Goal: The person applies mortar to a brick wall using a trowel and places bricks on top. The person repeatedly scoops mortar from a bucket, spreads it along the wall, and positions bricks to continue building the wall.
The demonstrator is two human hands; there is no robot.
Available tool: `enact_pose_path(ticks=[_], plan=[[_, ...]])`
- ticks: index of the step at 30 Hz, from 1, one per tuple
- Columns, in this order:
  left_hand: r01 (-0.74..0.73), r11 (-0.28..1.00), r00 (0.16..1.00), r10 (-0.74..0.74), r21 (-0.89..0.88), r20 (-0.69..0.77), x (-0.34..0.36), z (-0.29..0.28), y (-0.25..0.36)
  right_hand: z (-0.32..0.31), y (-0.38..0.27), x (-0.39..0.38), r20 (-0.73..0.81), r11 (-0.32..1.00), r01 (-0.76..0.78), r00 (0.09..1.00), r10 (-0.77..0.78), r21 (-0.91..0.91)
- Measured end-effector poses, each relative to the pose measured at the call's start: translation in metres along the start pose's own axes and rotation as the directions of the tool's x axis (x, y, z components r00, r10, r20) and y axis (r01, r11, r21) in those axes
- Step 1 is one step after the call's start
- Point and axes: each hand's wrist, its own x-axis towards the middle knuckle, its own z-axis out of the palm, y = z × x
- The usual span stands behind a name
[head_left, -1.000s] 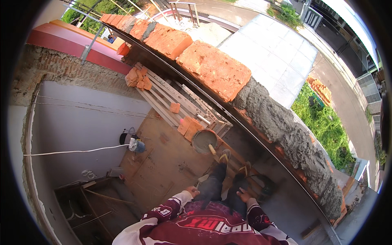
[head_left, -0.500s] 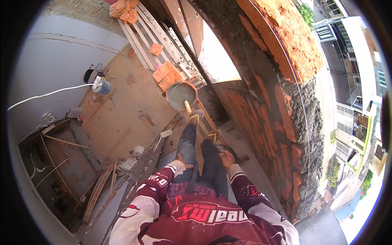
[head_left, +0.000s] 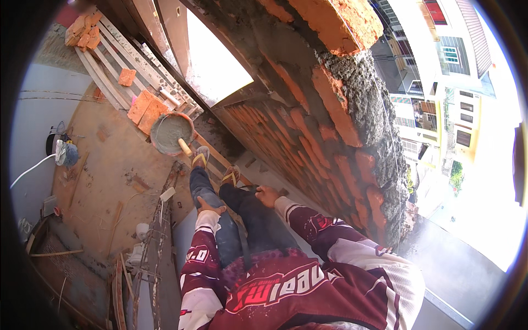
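My left hand [head_left: 210,205] rests on the thigh of my dark trousers [head_left: 250,220], its thumb spread from the fingers. Beside my other knee is my right hand [head_left: 268,196], fingers curled in; whether anything is inside them is hidden. A dark strap or cord shows close to it. Past my sandalled feet [head_left: 201,157] stands a round bucket [head_left: 191,124] of grey wet mortar [head_left: 171,132]. A pale tool handle [head_left: 185,147] sticks out over its near rim; the rest of the tool cannot be seen. Orange bricks [head_left: 147,110] lie touching or close to the bucket's far side.
I stand on narrow planks [head_left: 217,159] high above a dusty floor [head_left: 104,170]. A rough brick wall [head_left: 308,143] with grey mortar rises along my right, a thin string [head_left: 379,82] along its edge. More bricks [head_left: 83,30] sit on boards far left. Houses [head_left: 440,110] appear beyond the wall.
The view has swung right, so the bucket, planks and wall appear farther left. Both hands stay at my legs, and the bucket and handle look unmoved.
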Motion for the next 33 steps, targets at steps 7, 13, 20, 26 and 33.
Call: enact_pose_path(ticks=[7, 13, 20, 26, 33], plan=[[-0.283, 0.958, 0.959, 0.281, -0.040, -0.047, 0.003, 0.018, -0.038, -0.008, -0.011, 0.029, 0.004, 0.981, -0.011, 1.000, 0.012, -0.191], [-0.053, 0.994, 0.998, 0.055, -0.099, 0.019, 0.009, 0.009, -0.007, 0.017, -0.115, 0.127, 0.031, 0.932, 0.265, 0.964, -0.266, -0.248], [-0.032, 0.999, 0.999, 0.033, -0.023, 0.022, 0.030, -0.016, 0.004, 0.141, -0.244, 0.299, -0.056, 0.864, 0.351, 0.917, -0.396, -0.361], [-0.067, 0.998, 0.996, 0.068, 0.022, -0.051, 0.030, -0.011, 0.000, 0.191, -0.258, 0.366, -0.008, 0.931, 0.229, 0.970, -0.241, -0.284], [-0.071, 0.996, 0.991, 0.064, -0.058, -0.118, 0.036, -0.011, -0.001, 0.073, -0.274, 0.332, 0.173, 0.469, 0.365, 0.899, -0.403, -0.804]])
